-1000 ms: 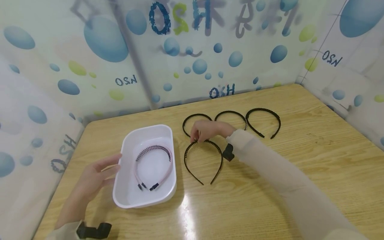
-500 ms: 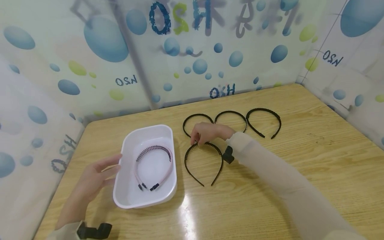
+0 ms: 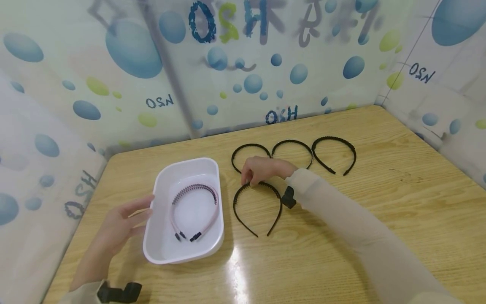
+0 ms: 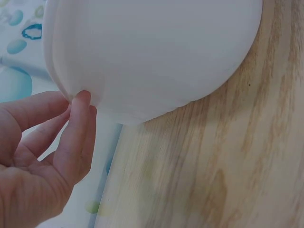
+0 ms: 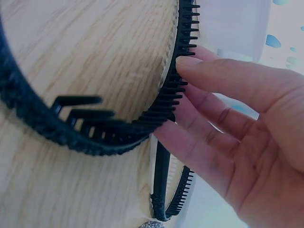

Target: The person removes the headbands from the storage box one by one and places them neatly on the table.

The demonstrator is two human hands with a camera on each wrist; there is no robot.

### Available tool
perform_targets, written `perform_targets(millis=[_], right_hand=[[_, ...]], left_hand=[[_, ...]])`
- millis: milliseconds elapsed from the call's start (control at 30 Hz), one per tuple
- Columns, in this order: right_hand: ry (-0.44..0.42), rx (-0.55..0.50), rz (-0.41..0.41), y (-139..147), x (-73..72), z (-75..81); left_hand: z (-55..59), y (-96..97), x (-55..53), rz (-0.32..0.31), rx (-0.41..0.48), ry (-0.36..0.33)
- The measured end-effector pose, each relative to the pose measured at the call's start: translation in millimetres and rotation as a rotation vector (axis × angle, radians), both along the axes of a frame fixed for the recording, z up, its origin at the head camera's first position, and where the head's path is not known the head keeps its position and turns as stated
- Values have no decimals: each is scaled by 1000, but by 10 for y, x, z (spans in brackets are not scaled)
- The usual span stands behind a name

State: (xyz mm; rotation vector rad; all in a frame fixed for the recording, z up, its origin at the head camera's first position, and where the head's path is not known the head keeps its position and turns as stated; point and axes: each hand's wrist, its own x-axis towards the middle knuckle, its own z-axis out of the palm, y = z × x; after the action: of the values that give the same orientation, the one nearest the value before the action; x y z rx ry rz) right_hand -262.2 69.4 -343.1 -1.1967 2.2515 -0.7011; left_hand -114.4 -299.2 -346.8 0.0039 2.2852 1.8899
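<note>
- left hand (image 3: 117, 223), fingers near-straight, is touching a white plastic tray (image 3: 163, 249)
- my right hand (image 3: 260, 168) is pinching a black toothed headband (image 5: 42, 128) beside it
- pink toothed headbands (image 3: 194, 186) already sitting inside; three black ones (image 3: 336, 139) apparently remaining

R hand (image 5: 228, 137) pinched a blk toothed headband (image 5: 167, 92) btwn thumb & fingers. It swept down & round to the L, w/ rough outer edge & a few longer prongs inside the bend. 2nd blk headband (image 5: 162, 175), partly hidden, showed just below, wood tbl (image 5: 90, 47) beyond. Up R were a pale blurry shape (image 5: 235, 28) & dotted backdrop (image 5: 282, 21).
</note>
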Motion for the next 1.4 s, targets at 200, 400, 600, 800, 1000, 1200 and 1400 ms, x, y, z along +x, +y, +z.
perform_targets(millis=[200,400,600,800,1000,1200,1400], right_hand=[[8,5,1,-1,-12,-17],[6,7,-6,1,-18,-42],[4,-4,-8,11,-14,-48],[-12,-10,-19,20,-8,-38],[-28,-20,-31,17,-7,-8],[-22,-30,-31,-15,-10,52],[-14,-52,-23,-74,-25,121]], left_hand=[[6,9,7,-2,13,4],[2,10,10,-5,14,9],[-9,4,7,-9,32,6],[-1,4,2,-1,15,-8],[2,6,4,-5,22,2],[4,2,5,-8,16,8],[6,4,8,-5,17,4]])
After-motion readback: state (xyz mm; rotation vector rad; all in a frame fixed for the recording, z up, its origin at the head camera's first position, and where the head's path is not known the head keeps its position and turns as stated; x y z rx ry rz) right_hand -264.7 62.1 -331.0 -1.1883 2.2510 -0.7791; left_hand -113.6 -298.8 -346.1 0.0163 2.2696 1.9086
